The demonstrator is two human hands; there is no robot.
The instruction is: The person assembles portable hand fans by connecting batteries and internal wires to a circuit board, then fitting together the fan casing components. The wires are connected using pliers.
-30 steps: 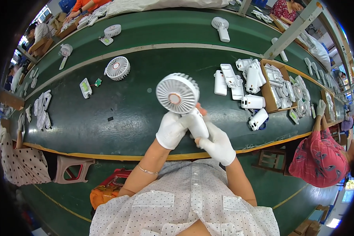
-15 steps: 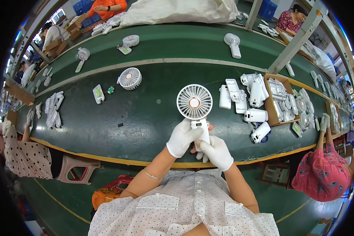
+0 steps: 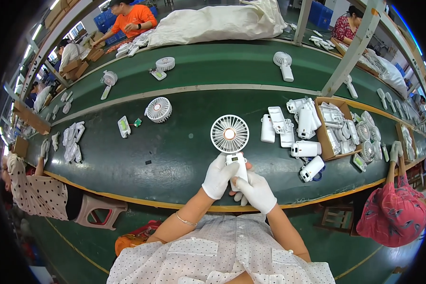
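A white handheld fan (image 3: 229,134) with a round grille and copper-coloured centre is held over the near edge of the green table, head pointing away from me. My left hand (image 3: 218,177), in a white glove, is closed around the left side of its handle, thumb across the front below a small dark display. My right hand (image 3: 256,191), gloved too, grips the lower handle from the right, its thumb on the front. The fingers behind the handle are partly hidden. Right of the fan lie several white handle shells (image 3: 305,124).
A cardboard box (image 3: 325,137) of white parts stands at the right. Left on the table (image 3: 184,161) are a fan head (image 3: 158,110), an open handle with a green board (image 3: 124,127) and bagged parts (image 3: 73,142). A belt (image 3: 213,66) carrying fans runs beyond. Co-workers sit on both sides.
The whole view has tilted up slightly, so things sit lower. Both hands still hold the fan, which appears slightly nearer to me. The right thumb has shifted a little lower along the handle.
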